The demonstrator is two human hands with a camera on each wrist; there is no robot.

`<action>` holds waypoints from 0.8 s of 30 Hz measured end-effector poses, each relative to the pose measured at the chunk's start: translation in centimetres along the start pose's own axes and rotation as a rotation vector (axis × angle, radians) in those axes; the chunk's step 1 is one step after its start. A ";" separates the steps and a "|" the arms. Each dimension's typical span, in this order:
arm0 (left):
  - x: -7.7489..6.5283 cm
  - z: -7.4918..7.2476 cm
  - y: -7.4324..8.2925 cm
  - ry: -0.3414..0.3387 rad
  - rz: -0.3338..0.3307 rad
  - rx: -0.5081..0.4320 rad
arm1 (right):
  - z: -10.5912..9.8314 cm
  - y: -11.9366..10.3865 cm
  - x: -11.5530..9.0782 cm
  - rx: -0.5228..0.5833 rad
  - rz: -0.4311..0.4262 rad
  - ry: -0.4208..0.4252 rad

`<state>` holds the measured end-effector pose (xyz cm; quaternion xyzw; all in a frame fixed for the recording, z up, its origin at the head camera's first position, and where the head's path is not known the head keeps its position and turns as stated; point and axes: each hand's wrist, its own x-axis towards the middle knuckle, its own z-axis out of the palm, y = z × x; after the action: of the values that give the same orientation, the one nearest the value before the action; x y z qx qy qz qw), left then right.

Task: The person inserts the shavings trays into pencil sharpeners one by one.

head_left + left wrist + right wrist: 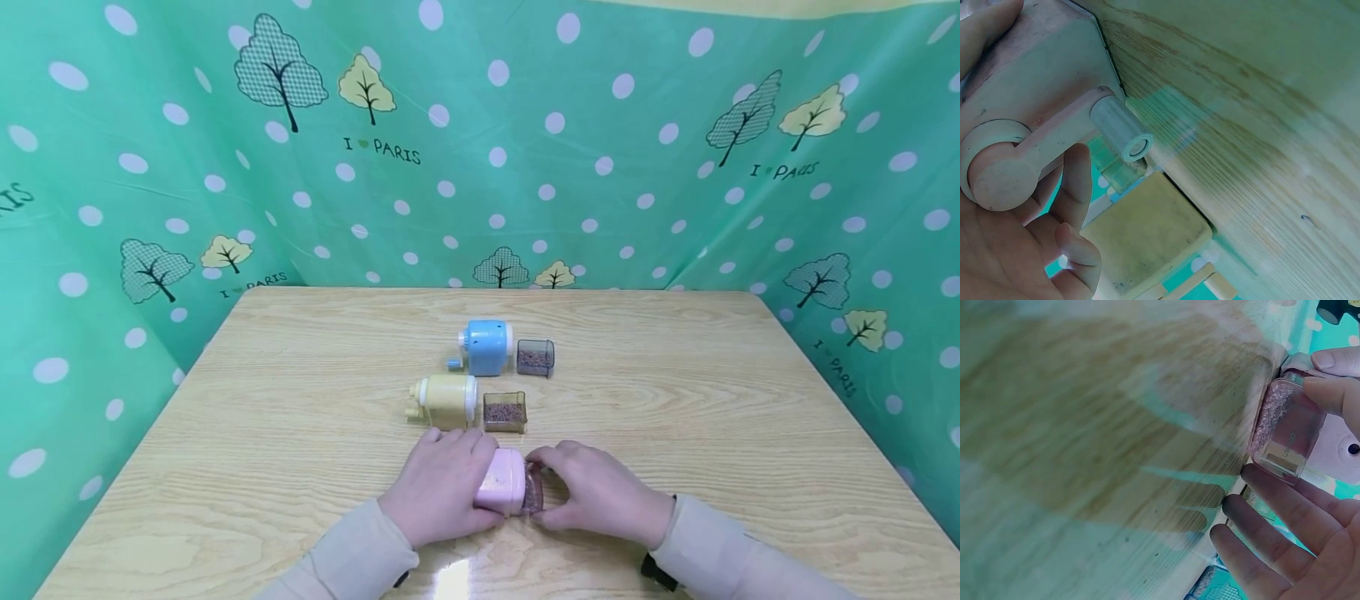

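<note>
A pink crank pencil sharpener [501,483] lies on the table in front of the person. My left hand [442,492] grips its body from the left, and the left wrist view shows its crank handle [1063,134] beside the palm. At the sharpener's other end, my right hand [603,496] pinches the clear shavings drawer [1288,428] between thumb and fingers. Shavings fill one side of that drawer, which sticks partly out of the body. Just beyond the left hand lies a yellow pencil sharpener [447,400], with its own drawer of shavings [505,413] apart at its right.
Farther back is a blue pencil sharpener [487,348], its grey see-through drawer [536,358] holding shavings beside it. Everything lies on a light wooden table [300,467]. A green dotted curtain [525,150] surrounds the table's back and sides.
</note>
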<state>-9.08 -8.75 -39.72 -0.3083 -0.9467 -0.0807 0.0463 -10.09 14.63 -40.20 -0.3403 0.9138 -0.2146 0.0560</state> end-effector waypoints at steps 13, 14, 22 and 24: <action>0.0 0.0 0.0 0.020 0.004 -0.008 | 0.1 -0.1 0.2 0.018 -0.023 0.011; 0.0 0.0 0.0 0.019 0.003 -0.009 | 0.1 -0.1 0.3 0.019 -0.024 0.012; 0.0 0.0 0.1 0.008 -0.002 -0.012 | 0.3 -0.2 0.6 0.052 -0.037 0.013; 0.0 0.0 0.1 0.011 -0.002 -0.012 | 0.3 -0.2 0.6 0.058 -0.035 0.013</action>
<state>-9.06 -8.69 -39.71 -0.3073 -0.9462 -0.0882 0.0498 -10.36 13.94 -40.38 -0.3531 0.9014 -0.2441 0.0563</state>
